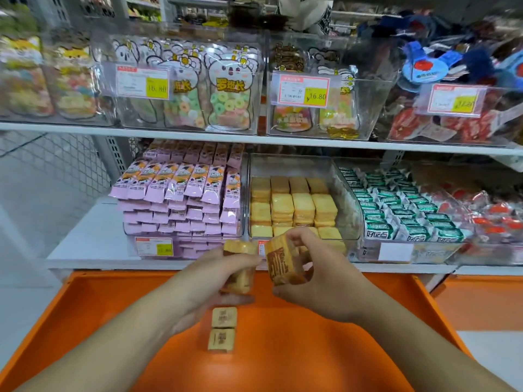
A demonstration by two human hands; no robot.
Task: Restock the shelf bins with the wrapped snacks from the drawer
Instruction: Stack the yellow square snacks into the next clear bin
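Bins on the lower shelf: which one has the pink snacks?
The leftmost clear bin, stacked with pink-wrapped packets. The middle bin holds yellow squares, the next one green packs.

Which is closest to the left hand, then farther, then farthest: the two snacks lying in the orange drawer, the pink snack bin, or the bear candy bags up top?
1. Two snacks in the drawer, just below the left hand.
2. Pink snack bin, lower shelf.
3. Bear candy bags, upper shelf.

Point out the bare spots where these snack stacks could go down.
Free: the orange drawer floor either side of the two tan wrapped snacks, and the white shelf left of the pink-packet bin. Crowded: the clear bin of yellow cakes is packed in front; room shows only along its back.
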